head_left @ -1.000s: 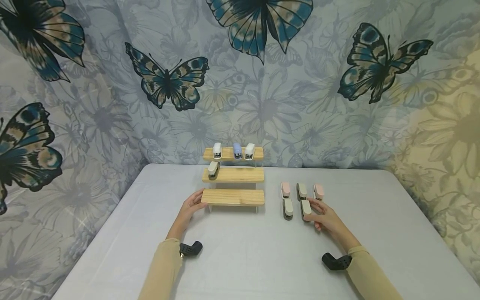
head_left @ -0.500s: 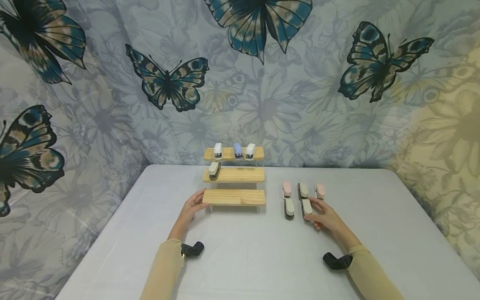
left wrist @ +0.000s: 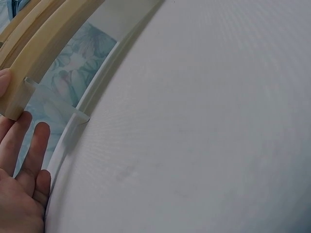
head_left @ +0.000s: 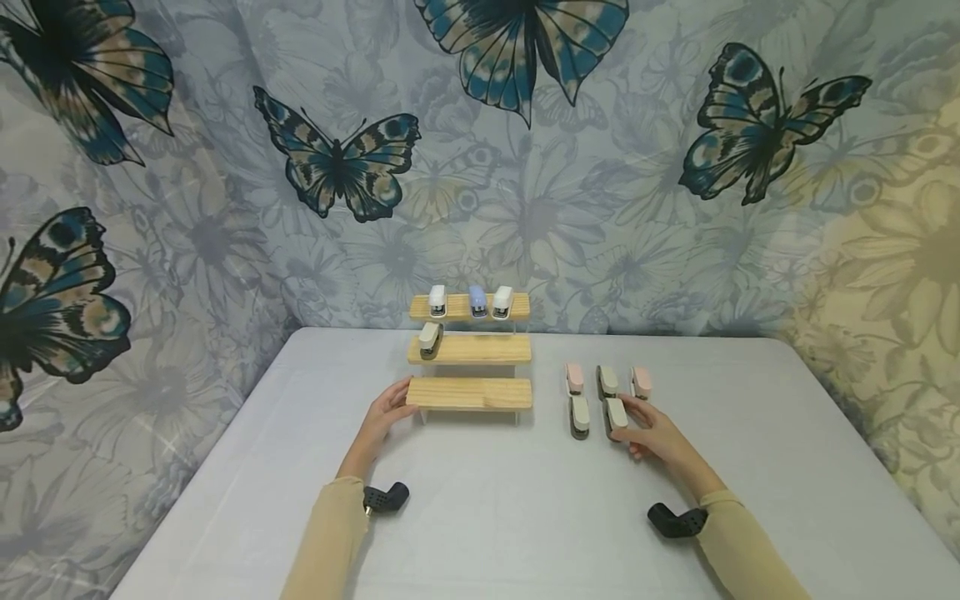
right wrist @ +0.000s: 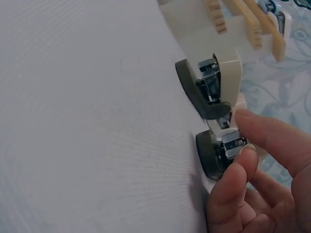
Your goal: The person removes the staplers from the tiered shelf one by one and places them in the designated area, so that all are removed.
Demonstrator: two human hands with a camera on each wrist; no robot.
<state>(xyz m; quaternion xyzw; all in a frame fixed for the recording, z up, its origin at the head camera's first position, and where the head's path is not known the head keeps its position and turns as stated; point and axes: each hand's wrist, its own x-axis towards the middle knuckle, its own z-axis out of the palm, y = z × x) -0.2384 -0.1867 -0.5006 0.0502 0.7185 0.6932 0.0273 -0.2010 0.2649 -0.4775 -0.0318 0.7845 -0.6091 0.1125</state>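
My left hand (head_left: 384, 419) grips the left end of the lowest board of a three-tier wooden display stand (head_left: 472, 396). In the left wrist view its thumb lies on the board (left wrist: 46, 53) and fingertips touch the end from below. To the right, my right hand (head_left: 651, 432) pinches a cream mini stapler (head_left: 617, 412) with a dark grey base, between thumb and fingers. The right wrist view shows this stapler (right wrist: 209, 155) at the table surface, its body partly hidden by the fingers. Beside it stands another cream stapler (head_left: 580, 415), unheld.
Behind these are a pink stapler (head_left: 574, 377), a cream one (head_left: 607, 381) and another pink one (head_left: 641, 382). On the stand's top board sit two white staplers and a blue stapler (head_left: 477, 301). A cream stapler (head_left: 430, 339) sits at the middle board's left end.
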